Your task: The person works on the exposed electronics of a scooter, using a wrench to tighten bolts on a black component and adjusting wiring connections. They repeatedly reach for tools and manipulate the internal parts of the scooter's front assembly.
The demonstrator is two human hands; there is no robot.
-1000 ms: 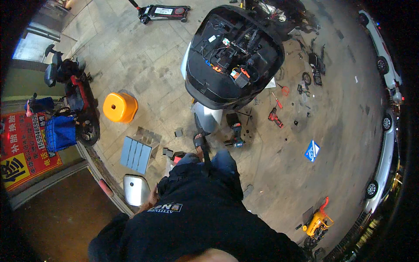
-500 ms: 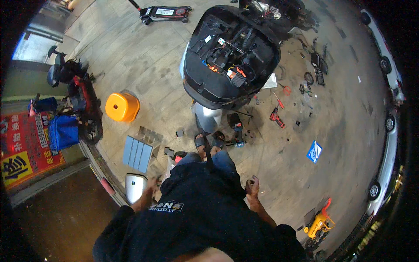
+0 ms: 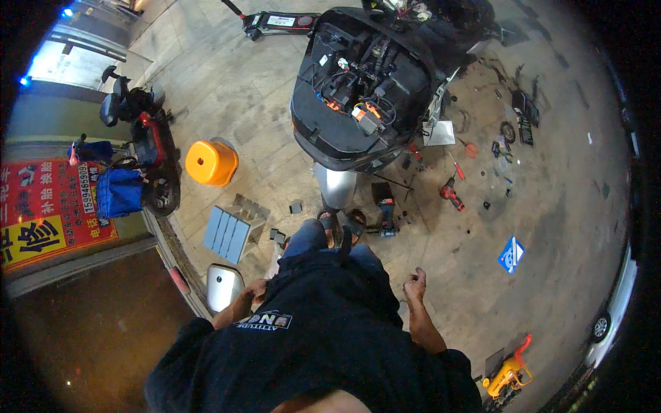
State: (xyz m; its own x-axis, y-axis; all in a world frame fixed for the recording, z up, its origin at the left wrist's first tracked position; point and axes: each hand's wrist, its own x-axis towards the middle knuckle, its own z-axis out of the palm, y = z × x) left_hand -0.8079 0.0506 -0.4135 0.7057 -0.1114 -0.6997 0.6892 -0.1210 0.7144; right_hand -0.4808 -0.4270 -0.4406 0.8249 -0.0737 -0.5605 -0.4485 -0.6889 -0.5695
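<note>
My right hand (image 3: 414, 283) hangs beside my right thigh over bare floor, fingers loosely bent and partly apart, with nothing visible in it. At my left hip is my left hand (image 3: 256, 290), partly against my dark shirt; its fingers are too unclear to read. Nearest to it are a white-and-silver casing (image 3: 224, 288) and a grey slatted step stool (image 3: 227, 234). In front of me stands a scooter with its black front housing (image 3: 365, 89) opened up, showing wires, orange connectors and a finned module (image 3: 367, 120). A silver fender (image 3: 336, 186) sits below the housing.
Near my feet lies a cordless power tool (image 3: 385, 210). A red drill (image 3: 452, 195), a screwdriver (image 3: 458, 167) and loose parts lie to the right. An orange stool (image 3: 212, 164) and a parked red scooter (image 3: 153, 141) stand left; a floor jack (image 3: 281, 23) is farther ahead.
The view has shifted, so most floor items appear farther right. My left hand now shows closer against my hip. My right hand stays at my side, slightly farther out and forward.
</note>
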